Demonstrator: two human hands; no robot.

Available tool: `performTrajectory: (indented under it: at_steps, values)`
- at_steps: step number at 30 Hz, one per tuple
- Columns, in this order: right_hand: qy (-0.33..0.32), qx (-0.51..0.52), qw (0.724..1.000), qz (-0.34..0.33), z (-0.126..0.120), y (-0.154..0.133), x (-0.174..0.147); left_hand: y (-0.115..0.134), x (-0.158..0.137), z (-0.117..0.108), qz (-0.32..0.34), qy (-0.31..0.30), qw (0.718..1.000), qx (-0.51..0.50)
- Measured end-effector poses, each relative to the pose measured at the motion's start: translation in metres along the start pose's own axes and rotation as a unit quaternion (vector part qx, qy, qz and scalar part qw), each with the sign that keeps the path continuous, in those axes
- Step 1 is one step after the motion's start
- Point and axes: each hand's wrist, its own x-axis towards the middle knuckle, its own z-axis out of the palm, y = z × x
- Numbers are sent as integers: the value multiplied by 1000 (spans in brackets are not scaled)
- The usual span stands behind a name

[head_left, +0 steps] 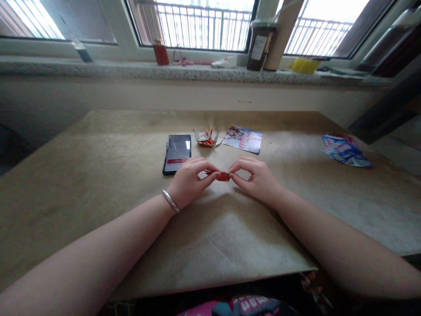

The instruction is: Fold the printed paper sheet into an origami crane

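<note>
Between my two hands is a small folded piece of red paper (224,176), held just above the table. My left hand (194,177), with a silver bangle at the wrist, pinches its left end between thumb and fingertips. The right end is pinched the same way by my right hand (255,175). Part of the paper is hidden by the fingers. Beyond my left hand lies a phone (177,151) with its screen lit. A folded paper figure (208,138) in white and red, with pointed tips, stands past the hands. Right of it lies a printed picture sheet (244,138).
Several blue printed cards or packets (347,151) lie fanned at the table's right side. Behind the table (98,184), the stone windowsill (125,70) carries a red container (161,53), a dark lidded jar (259,47) and a yellow object (305,66). The table's front edge is close to my body.
</note>
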Motion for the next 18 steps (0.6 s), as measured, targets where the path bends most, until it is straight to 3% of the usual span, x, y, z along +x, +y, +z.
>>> performTrajectory:
  at_steps: [7,14,18]
  values:
    - [13,20,999,27,-3,5,1,-6,0,1,-59,25,998,-23]
    - [8,69,996,48,-4,5,2,4,-1,0,-22,54,997,-41]
    - [8,150,984,95,0,5,3,9,-3,5,-89,63,987,-115]
